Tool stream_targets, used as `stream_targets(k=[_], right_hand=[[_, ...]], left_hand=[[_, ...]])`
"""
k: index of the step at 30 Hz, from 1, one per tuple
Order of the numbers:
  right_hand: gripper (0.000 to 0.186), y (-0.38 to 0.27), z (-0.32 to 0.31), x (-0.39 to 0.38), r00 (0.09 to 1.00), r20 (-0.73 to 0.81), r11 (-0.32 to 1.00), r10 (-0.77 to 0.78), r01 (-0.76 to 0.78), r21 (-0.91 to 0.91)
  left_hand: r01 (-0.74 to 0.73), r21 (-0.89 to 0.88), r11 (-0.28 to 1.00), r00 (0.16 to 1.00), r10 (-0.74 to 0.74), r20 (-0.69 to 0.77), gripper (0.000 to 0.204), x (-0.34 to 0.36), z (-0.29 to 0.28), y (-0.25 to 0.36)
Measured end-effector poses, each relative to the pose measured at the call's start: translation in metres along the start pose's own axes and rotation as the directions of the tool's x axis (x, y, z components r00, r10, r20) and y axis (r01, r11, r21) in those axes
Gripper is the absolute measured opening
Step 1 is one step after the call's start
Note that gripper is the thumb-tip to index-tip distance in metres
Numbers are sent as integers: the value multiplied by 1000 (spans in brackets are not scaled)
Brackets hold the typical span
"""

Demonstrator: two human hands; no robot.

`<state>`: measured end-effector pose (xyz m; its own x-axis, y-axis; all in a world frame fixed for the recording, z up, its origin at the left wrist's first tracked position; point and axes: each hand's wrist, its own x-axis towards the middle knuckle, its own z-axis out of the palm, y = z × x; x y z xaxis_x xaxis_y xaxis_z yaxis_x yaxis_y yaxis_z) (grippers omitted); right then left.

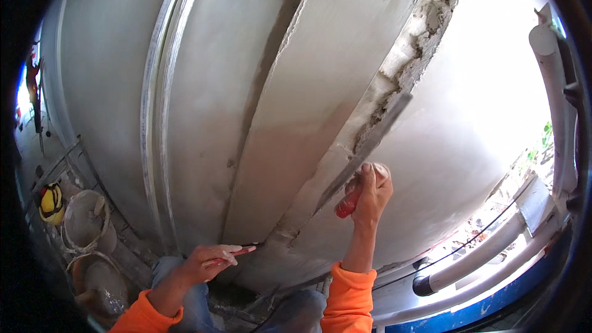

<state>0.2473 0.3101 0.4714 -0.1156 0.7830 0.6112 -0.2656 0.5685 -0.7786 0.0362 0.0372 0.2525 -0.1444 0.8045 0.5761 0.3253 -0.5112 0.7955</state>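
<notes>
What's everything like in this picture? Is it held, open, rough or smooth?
Wall: mostly smooth.
Strip on the wall: rough, jagged, broken-looking.
Right hand: closed around a red handle.
Long-bladed tool: held, its blade slanting along the strip.
Left hand: closed on a slim tool.
Slim tool: held, sticking out past the fingers.
Upper bucket: open-topped.
Lower bucket: open-topped.

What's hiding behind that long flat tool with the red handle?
Around the long flat tool in the right hand, you can see rough plaster on one side and smooth wall on the other. The blade covers what's directly behind it, so that can't be seen.
</notes>
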Motion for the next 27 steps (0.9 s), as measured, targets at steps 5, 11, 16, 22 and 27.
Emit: stream_targets(k=[5,11,16,22,27], right_hand=[[27,-38,25,63,995,40,995,-91,89,50],[25,-65,36,107,990,100,993,-104,98,70],[25,-62,42,114,985,111,990,-134,129,51],[24,-59,49,113,982,139,991,-127,119,66],[24,-55,51,114,982,134,989,-133,124,77]], left_hand=[[80,3,997,997,-80,-21,14,-2,-3,1],[81,-30,996,996,-82,-37,14,-1,-2,1],[105,-167,980,993,-113,-41,14,-5,-1,3],[117,-159,980,989,-130,-71,11,-6,-2,3],[79,-54,995,993,-83,-89,10,-9,-3,-1]])
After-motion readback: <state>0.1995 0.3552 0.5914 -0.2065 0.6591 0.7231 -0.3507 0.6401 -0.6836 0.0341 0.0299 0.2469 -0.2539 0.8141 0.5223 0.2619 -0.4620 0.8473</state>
